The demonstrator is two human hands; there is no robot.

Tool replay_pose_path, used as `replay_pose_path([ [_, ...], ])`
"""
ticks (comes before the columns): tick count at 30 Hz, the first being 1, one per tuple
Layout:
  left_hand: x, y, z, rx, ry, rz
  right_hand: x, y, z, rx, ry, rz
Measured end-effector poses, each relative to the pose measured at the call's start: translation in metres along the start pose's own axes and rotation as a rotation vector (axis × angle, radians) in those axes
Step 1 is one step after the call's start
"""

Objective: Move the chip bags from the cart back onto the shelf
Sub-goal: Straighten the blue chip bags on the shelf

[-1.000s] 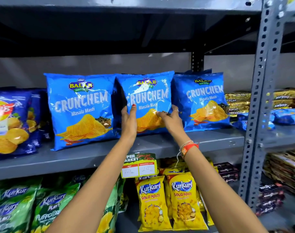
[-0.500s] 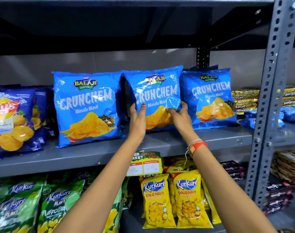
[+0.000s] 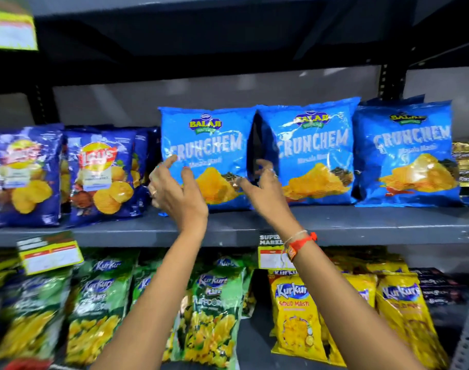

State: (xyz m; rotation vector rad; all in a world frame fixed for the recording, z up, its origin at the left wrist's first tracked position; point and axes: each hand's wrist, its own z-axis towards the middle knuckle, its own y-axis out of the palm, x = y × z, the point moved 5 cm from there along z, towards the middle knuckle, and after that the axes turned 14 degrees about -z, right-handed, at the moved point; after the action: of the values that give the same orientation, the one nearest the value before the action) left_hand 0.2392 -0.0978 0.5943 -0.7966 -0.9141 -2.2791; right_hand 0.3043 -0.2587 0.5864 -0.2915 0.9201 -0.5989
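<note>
Item: left Crunchem bag, upright on the shelf; my left hand and right hand are spread open at its two lower sides, gripping nothing. Step, as I judge it: squaring the bag; best done with light, even side pressure so it stands upright without crushing. Shelf holds: three Crunchem bags in a row; Lay's bags to the left. Lower shelf: Kurkure bags. Cart: not in view.

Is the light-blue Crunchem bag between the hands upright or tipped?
Upright: the light-blue Crunchem chip bag stands on its bottom edge on the grey metal shelf, logo on top.
</note>
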Motion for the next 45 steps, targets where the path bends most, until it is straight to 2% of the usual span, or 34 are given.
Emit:
replay_pose_path([
  [2,-0.028,-0.011,0.019,-0.045,-0.204,0.120,-0.005,0.019,0.002,-0.105,0.051,0.007],
  [5,-0.064,-0.010,0.035,-0.208,-0.555,-0.011,-0.004,0.035,0.004,-0.166,0.153,0.023],
  [7,-0.073,-0.006,0.037,-0.306,-0.656,-0.066,-0.003,0.039,0.005,-0.157,0.169,0.006],
  [9,-0.074,-0.002,0.040,-0.355,-0.677,-0.086,-0.004,0.038,0.006,-0.128,0.180,-0.002],
  [14,-0.077,0.003,0.043,-0.362,-0.648,-0.196,-0.006,0.034,0.006,-0.085,0.202,0.002],
  [19,-0.085,0.013,0.040,-0.457,-0.659,-0.128,0.002,0.028,0.009,-0.049,0.224,0.004],
  [25,-0.092,0.015,0.044,-0.437,-0.680,-0.097,0.000,0.030,0.009,-0.065,0.230,-0.032],
  [29,-0.091,0.010,0.045,-0.381,-0.672,-0.077,0.001,0.032,0.007,-0.059,0.225,-0.039],
  [32,-0.085,0.005,0.046,-0.381,-0.620,-0.063,-0.002,0.029,0.002,0.017,0.211,-0.082],
  [36,-0.051,-0.021,0.054,-0.313,-0.367,-0.145,-0.032,0.018,-0.019,0.305,0.090,-0.189],
  [38,-0.028,-0.045,0.060,-0.252,-0.180,-0.222,-0.053,0.027,-0.027,0.345,0.009,-0.148],
  [40,-0.013,-0.074,0.068,-0.166,-0.012,-0.236,-0.072,0.047,-0.031,0.261,-0.061,-0.075],
  [42,-0.010,-0.105,0.080,-0.054,0.072,-0.204,-0.090,0.075,-0.033,0.122,-0.085,0.009],
  [45,-0.024,-0.143,0.107,0.016,0.013,-0.031,-0.116,0.118,-0.035,-0.103,-0.013,0.160],
])
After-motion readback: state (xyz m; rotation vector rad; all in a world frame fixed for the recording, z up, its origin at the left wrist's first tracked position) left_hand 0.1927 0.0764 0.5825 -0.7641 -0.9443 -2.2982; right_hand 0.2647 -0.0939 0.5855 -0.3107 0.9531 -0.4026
